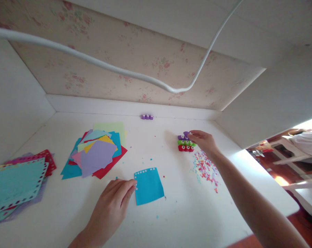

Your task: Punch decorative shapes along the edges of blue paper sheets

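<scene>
A blue paper sheet (148, 186) with a row of punched holes along its top edge lies on the white desk (187, 213). My left hand (111, 206) rests flat beside it, fingertips touching its left edge. My right hand (203, 141) reaches to the far right, fingers closed on a purple paper punch (184, 135). That punch sits at the top of a small stack with a green punch (186, 142) and a red punch (185, 148) below it.
A loose pile of coloured paper squares (96, 153) lies left of centre. Punched sheets (16, 182) are stacked at the far left. Confetti bits (206, 168) are scattered at the right. Another purple punch (147, 116) stands by the back wall. A white cable (114, 67) hangs overhead.
</scene>
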`<state>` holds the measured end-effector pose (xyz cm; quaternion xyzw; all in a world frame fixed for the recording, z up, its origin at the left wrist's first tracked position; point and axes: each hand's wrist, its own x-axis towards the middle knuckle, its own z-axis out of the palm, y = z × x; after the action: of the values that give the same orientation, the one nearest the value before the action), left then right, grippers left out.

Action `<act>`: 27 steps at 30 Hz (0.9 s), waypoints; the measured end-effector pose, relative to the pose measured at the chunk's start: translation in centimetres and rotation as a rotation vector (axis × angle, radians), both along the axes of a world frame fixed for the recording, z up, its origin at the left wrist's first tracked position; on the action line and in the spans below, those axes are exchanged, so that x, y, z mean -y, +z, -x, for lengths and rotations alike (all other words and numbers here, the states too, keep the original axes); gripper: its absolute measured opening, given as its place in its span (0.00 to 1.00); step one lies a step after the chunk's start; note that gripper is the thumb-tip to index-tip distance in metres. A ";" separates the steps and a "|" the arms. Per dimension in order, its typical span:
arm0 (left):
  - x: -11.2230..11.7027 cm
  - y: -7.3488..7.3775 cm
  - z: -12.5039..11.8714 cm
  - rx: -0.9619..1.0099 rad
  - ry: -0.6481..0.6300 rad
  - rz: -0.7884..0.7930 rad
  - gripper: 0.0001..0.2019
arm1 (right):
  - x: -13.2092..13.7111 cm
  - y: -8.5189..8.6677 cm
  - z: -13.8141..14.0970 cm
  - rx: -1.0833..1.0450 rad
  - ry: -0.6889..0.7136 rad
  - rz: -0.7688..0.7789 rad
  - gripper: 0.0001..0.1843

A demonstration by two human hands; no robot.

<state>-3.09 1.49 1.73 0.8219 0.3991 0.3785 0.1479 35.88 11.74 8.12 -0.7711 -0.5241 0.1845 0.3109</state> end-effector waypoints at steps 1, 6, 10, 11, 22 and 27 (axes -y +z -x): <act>0.0 0.0 0.0 -0.008 0.002 -0.008 0.07 | -1.3 0.1 -1.5 0.055 -0.051 0.021 0.29; -0.3 0.1 -0.1 -0.033 0.017 -0.039 0.06 | -4.9 -0.8 -5.8 0.327 -0.194 0.165 0.23; -0.5 0.4 -0.1 -0.025 0.018 -0.026 0.07 | -5.7 -2.1 -6.7 0.441 -0.210 0.253 0.22; -0.5 0.4 -0.1 -0.027 0.016 -0.020 0.07 | -5.8 -2.4 -6.8 0.460 -0.212 0.269 0.22; -0.3 0.1 0.1 -0.073 -0.017 0.018 0.07 | -6.8 -2.2 -6.4 0.548 -0.161 0.353 0.23; -0.5 0.4 0.0 -0.087 -0.016 0.004 0.09 | -8.4 -0.7 -3.5 0.570 -0.132 0.236 0.26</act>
<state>-3.04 1.99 2.11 0.8406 0.3993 0.3402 0.1353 39.36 20.16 7.39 -0.8550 -0.5137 -0.0001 0.0713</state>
